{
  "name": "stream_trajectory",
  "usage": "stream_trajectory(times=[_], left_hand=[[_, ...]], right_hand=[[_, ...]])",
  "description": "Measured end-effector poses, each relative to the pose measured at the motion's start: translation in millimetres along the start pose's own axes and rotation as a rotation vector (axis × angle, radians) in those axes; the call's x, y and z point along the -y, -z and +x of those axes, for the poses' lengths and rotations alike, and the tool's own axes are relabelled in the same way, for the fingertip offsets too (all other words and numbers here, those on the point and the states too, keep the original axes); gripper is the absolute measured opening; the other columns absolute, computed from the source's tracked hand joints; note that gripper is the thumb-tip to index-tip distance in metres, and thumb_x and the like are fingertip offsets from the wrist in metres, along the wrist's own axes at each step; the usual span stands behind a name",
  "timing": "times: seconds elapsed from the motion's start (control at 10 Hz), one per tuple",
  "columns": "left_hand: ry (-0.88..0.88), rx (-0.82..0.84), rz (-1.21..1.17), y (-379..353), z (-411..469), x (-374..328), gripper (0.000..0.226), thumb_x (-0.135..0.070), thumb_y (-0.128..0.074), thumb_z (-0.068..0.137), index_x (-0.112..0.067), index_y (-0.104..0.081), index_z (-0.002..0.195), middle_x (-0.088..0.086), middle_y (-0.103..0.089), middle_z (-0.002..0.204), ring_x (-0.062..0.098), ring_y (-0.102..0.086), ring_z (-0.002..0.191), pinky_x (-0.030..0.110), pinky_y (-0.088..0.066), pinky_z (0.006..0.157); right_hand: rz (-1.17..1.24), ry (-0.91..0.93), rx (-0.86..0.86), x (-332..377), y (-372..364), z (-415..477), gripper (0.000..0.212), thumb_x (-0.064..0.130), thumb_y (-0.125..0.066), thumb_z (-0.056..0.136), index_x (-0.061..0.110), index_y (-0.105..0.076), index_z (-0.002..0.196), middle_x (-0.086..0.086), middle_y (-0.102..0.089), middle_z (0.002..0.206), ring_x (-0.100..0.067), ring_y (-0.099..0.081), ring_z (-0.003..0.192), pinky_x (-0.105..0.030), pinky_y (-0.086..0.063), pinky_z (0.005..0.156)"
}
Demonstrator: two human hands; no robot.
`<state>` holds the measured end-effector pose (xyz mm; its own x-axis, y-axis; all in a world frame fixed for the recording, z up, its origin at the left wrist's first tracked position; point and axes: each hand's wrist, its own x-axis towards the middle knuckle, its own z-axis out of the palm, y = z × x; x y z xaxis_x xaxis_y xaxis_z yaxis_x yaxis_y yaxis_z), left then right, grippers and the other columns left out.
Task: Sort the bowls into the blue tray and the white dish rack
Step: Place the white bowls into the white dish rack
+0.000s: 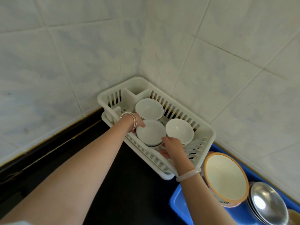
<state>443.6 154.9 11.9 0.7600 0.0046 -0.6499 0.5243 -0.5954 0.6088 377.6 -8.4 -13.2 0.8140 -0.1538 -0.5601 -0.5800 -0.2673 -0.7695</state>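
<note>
fingers on white bowl — left hand, right hand — mouth up

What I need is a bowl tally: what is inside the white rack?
Three white bowls: back bowl, right bowl, and near bowl gripped by left hand and right hand. Rims show beneath; how many are stacked under is hidden.
</note>
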Motion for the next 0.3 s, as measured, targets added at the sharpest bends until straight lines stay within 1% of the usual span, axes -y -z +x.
stream_trajectory(times=[0.1, 0.2, 0.3], left_hand=[[-0.047, -0.141, 0.133, -8.1, -6.1, 1.6, 0.035, -0.021, -0.053, 0.089, 0.0, -0.055, 0.118, 0.018, -0.06, 0.12, 0.029, -0.057, 0.1, 0.036, -0.048, 0.089], [-0.113, -0.326, 0.133, -15.8, -14.4, -0.8, 0.026, -0.021, -0.043, 0.093, -0.001, -0.06, 0.1, 0.017, -0.06, 0.099, 0.027, -0.053, 0.09, 0.036, -0.044, 0.087], [-0.163, -0.512, -0.005, -23.0, -40.7, 2.8, 0.028, -0.02, -0.039, 0.095, -0.003, -0.061, 0.096, 0.019, -0.06, 0.098, 0.032, -0.057, 0.101, 0.036, -0.042, 0.083]], right_hand=[[-0.046, 0.016, 0.028, 4.4, 3.2, -8.8, 0.017, 0.023, -0.047, 0.095, 0.016, -0.057, 0.083, -0.001, -0.056, 0.074, -0.027, -0.062, 0.076, -0.029, -0.05, 0.056], [-0.127, 0.013, 0.093, 8.3, 9.8, -22.4, 0.021, 0.027, -0.042, 0.097, 0.011, -0.057, 0.095, -0.004, -0.059, 0.083, -0.027, -0.059, 0.081, -0.032, -0.048, 0.063], [-0.105, 0.2, 0.039, 24.1, 33.8, -48.2, 0.029, 0.028, -0.04, 0.097, 0.01, -0.062, 0.105, -0.005, -0.063, 0.096, -0.024, -0.06, 0.087, -0.039, -0.05, 0.08]])
